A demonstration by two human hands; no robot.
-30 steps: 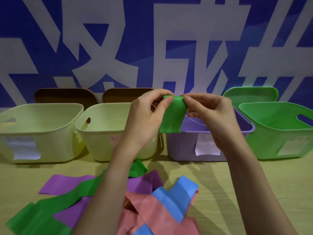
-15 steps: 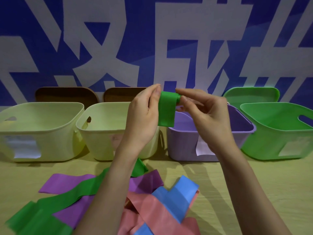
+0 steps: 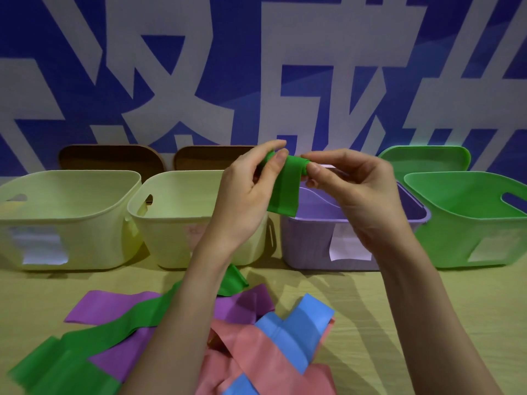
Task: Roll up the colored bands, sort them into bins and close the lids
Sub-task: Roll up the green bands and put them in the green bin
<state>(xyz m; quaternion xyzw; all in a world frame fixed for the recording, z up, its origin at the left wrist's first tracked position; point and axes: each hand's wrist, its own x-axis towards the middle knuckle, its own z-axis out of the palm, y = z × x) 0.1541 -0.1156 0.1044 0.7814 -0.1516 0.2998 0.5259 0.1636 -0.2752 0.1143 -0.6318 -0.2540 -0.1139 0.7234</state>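
Blue wall (image 3: 85, 38) with large white characters behind wooden table (image 3: 427, 323)

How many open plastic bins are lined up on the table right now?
4, in a row: far-left pale yellow bin, second pale yellow bin, purple bin behind the hands, green bin far right.

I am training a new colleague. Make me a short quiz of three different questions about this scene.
1. True or false: both hands pinch the green band.
2. How many bins stand in the row?
3. The green lid is: A) on its bin, B) leaning behind the green bin, C) flat on the table.

Key: 1 true, the left hand and right hand hold it; 2 four; 3 B.
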